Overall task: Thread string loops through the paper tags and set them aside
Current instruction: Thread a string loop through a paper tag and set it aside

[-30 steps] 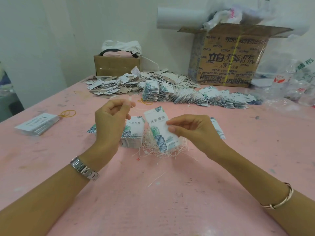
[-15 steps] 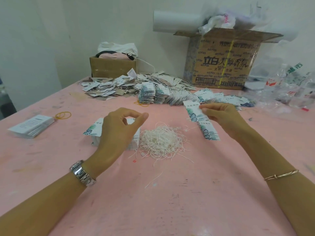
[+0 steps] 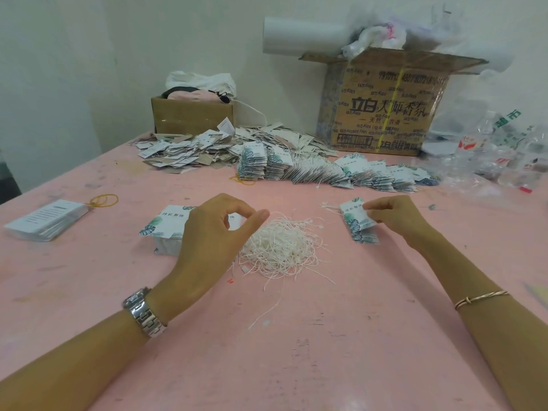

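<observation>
We note small carton (image 3: 189,115) holding cloth (image 3: 201,81), large carton (image 3: 382,108) holding plastic bags (image 3: 374,37), behind string pile (image 3: 281,246). Right of pile, right hand (image 3: 394,218) pinches tag (image 3: 353,214); left of pile, left hand (image 3: 210,241) relaxed, loosely curled.

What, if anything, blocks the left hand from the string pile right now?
Nothing visible; probably yes, it can reach. The left hand is right beside the string pile, index fingertip at its edge. The right hand is off to the side pinching a tag, clear of the path.
</observation>
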A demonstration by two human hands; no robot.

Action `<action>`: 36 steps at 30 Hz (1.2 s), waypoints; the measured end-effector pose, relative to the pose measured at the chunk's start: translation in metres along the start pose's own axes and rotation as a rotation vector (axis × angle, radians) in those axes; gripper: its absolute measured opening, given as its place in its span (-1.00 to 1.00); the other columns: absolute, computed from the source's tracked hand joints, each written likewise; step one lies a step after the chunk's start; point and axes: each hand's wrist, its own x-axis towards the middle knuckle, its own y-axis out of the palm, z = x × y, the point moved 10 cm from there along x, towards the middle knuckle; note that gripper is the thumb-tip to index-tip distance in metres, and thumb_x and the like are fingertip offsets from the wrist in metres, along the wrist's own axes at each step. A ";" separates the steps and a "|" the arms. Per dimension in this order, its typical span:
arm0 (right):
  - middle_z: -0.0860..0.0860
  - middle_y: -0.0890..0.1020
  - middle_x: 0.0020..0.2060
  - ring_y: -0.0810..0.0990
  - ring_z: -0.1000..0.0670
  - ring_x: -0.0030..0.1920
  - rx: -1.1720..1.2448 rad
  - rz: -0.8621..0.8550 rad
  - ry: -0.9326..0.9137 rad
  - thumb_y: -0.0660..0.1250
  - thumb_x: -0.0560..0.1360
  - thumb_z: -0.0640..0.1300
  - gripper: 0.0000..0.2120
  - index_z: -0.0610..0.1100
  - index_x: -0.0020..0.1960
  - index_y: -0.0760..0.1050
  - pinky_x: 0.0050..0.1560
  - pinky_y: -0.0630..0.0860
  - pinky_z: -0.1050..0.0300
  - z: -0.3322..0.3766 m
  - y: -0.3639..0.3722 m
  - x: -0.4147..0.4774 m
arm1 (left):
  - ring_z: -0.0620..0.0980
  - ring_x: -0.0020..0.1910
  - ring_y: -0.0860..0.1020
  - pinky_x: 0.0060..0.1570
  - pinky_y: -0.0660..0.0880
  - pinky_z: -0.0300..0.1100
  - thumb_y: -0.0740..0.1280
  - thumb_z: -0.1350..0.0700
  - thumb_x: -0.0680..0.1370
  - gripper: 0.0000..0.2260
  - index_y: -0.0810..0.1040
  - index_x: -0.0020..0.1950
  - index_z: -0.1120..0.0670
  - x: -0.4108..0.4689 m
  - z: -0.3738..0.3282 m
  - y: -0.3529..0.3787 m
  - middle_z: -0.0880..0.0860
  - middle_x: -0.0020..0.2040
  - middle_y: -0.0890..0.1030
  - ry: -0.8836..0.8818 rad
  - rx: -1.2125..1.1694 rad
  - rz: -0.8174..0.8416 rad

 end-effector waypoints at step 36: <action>0.03 0.57 -0.20 0.40 0.08 -0.19 -0.131 0.149 -0.724 0.40 0.54 -0.10 -0.91 -0.10 -0.09 0.64 -0.14 0.32 0.19 0.144 0.101 -0.123 | -0.13 -0.04 0.38 0.00 0.38 -0.15 0.40 0.01 0.55 -0.84 0.65 0.12 -0.06 -0.008 -0.003 0.025 -0.11 0.08 0.58 0.114 0.263 0.124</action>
